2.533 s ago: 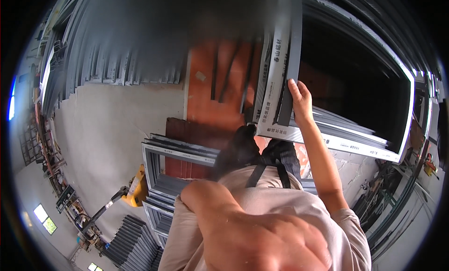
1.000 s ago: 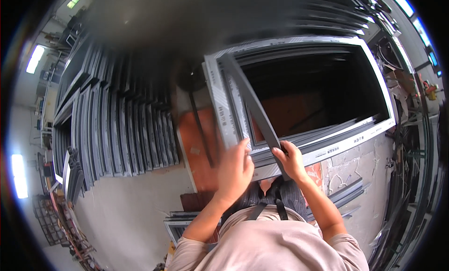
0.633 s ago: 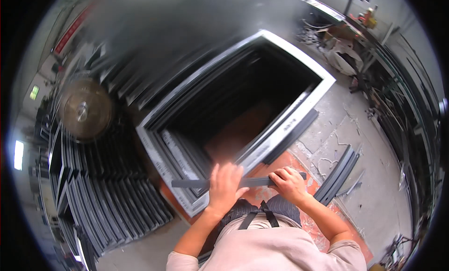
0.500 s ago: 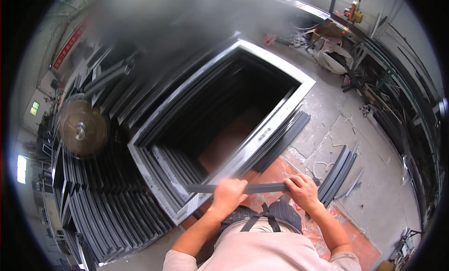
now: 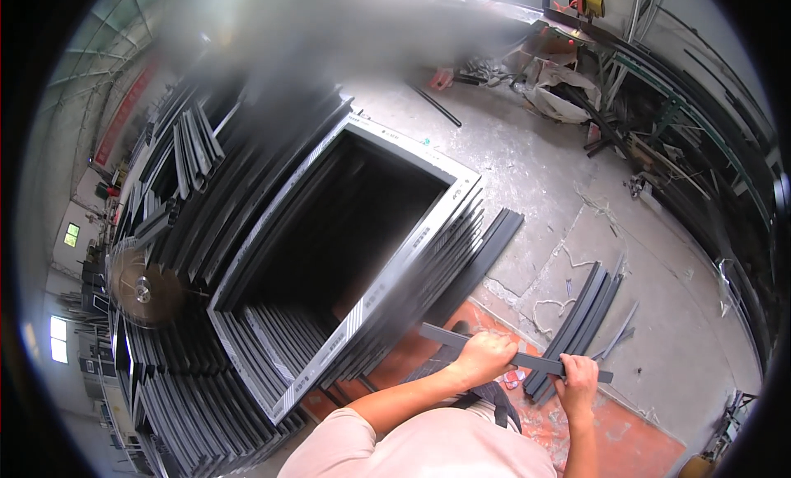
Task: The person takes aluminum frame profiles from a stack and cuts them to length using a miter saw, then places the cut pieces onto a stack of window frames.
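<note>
A straight dark grey profile strip [image 5: 535, 362] is held crosswise in front of my body, in both hands. My left hand [image 5: 486, 358] is wrapped round it left of its middle. Close to its right end, my right hand [image 5: 578, 376] grips it with the fingers over the top. The strip's left end reaches toward a tall stack of rectangular window frames [image 5: 362, 301], grey-white on top, with a dark hollow inside. Beyond the strip, several loose dark profile lengths [image 5: 587, 309] lie side by side on the floor; the strip and right hand cover part of their view.
A round fan [image 5: 144, 288] stands at the left beside more stacked dark frames [image 5: 194, 404]. Another long dark profile [image 5: 486, 251] lies right of the frame stack. Racks of long bars [image 5: 692, 119] and a whitish sack [image 5: 560, 91] line the far right. Red sheeting [image 5: 634, 437] covers floor near me.
Both hands have carried the strip to the right and slightly down, away from over the frame stack's near corner. My view has shifted too, so the stack now sits farther left.
</note>
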A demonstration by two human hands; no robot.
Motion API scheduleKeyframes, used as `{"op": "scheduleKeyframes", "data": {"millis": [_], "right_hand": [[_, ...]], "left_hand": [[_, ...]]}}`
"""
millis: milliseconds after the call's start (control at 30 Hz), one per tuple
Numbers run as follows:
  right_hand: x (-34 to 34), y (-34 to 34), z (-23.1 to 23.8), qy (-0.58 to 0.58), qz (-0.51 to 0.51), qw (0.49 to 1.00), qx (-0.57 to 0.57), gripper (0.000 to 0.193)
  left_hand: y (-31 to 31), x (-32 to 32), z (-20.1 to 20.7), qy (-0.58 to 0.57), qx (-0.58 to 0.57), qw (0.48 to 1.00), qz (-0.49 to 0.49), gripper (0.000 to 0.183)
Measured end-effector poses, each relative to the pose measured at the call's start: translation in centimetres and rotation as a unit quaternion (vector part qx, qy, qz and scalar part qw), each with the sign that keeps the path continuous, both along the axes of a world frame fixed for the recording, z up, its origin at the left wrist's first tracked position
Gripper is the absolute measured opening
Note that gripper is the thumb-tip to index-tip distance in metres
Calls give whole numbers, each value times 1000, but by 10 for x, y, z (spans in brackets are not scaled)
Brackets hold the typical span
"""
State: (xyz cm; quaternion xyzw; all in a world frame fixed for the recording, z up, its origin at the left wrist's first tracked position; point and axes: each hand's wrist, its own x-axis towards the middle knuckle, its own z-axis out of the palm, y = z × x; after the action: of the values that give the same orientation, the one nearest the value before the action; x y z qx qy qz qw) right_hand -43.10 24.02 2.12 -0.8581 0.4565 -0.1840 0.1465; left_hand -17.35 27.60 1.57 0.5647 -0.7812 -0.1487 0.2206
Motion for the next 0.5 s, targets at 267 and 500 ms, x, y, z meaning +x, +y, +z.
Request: {"op": "scheduleKeyframes", "data": {"millis": [267,500], "right_hand": [[27,-143,-6,21,-15,999,-30,45],[56,-307,40,32,-4,998,-57,47]], "left_hand": [[-157,15,-24,59,50,997,-27,31],[-328,51,6,61,48,995,-69,32]]}}
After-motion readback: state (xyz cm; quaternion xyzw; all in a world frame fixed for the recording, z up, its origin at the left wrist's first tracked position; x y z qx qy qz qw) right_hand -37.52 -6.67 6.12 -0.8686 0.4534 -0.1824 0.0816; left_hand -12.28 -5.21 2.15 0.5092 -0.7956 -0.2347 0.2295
